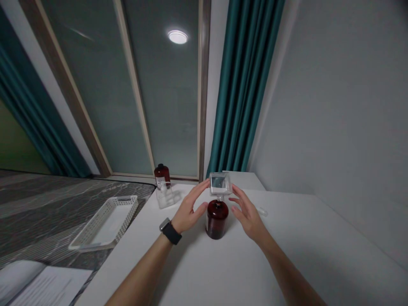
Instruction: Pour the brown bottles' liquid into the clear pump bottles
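Nearer bottle [216, 224] — smooth, glossy.

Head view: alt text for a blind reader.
The left hand and right hand flank a clear container, neck down over a brown bottle on a white table. A second brown bottle and a white basket sit to the left.

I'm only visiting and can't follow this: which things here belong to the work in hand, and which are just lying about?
Seemingly in use:
clear container, between left hand and right hand
brown bottle beneath it

Apparently lying about:
black-capped bottle
clear bottle before it
white basket
open book
small pale item, purpose unclear
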A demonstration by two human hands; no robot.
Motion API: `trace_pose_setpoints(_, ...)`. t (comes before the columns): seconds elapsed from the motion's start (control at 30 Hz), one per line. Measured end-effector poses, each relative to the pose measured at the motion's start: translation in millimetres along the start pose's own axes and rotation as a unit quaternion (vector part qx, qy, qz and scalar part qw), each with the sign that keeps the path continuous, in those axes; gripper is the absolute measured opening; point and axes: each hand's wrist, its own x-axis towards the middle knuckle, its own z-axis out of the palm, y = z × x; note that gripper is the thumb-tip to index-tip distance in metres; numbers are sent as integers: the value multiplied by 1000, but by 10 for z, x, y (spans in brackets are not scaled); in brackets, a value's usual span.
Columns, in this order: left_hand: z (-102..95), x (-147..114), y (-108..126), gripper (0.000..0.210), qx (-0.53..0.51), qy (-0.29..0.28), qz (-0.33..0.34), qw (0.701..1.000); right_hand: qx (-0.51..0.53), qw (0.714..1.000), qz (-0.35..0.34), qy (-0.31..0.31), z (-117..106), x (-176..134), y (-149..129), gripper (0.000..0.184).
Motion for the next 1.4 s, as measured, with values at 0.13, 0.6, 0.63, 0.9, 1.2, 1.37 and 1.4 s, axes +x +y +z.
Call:
trace_pose_setpoints(0.13,-7,3,30,51,20,13,6,1000,0,1000,-6,-6,7,-12,-23,52)
trace_pose_setpoints(0.6,-10,-44,50,54,35,3,5,999,-7,1000,-13,-2,7,-60,-68,49)
trace_pose_setpoints(0.63,-9,-46,54,54,34,2,6,999,-8,1000,-13,-1,8,-62,-68,49)
trace_pose_setpoints(0.9,-10,-102,74,56,45,-7,13,999,-18,1000,-20,2,10,-104,-41,47)
trace_pose_setpoints(1.2,-14,-134,71,56,54,-12,19,998,-24,999,-25,2,12,-126,-87,48)
trace_pose_setpoints(1.37,-14,-139,82,56,51,-10,18,998,-5,1000,-26,-1,2,-141,-85,48)
trace_pose_setpoints(1.4,-14,-139,86,56,51,-10,19,999,-2,1000,-27,-1,2,-143,-84,48)
